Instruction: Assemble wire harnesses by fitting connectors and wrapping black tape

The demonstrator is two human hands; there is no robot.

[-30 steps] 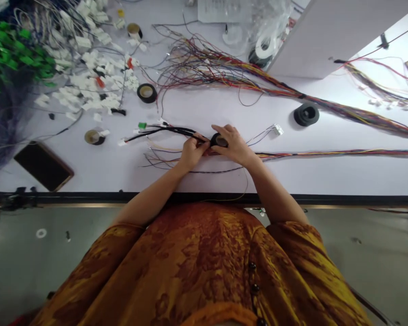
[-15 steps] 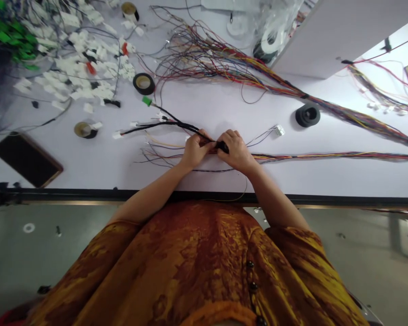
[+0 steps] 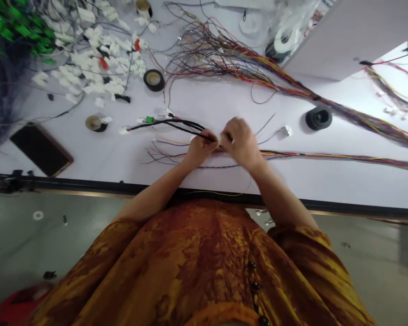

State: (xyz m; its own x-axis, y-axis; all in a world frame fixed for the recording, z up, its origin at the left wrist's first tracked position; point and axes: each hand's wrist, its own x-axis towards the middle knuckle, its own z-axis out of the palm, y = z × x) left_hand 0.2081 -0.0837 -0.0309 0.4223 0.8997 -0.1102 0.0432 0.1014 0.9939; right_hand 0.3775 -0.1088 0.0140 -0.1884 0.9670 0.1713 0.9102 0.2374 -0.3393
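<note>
My left hand is closed, pinching the wire harness where its black-wrapped branches meet the loose coloured wires. Those branches reach left to a green connector and a white connector. Just right of the pinch, my right hand curls around a roll of black tape, mostly hidden by blurred fingers. From beneath the right hand a bundle of coloured wires runs off to the right. A white multi-pin connector lies beyond that hand on thin wires.
Tape rolls and a phone lie to the left, below a heap of white connectors. Across the back stretches a thick wire bundle. A black ring-shaped piece sits right, near a white panel.
The tape roll, plainly visible a second ago, is now mostly covered by my right hand. The green-tipped branch swung up, then back down beside the others. My left hand keeps its pinch.
</note>
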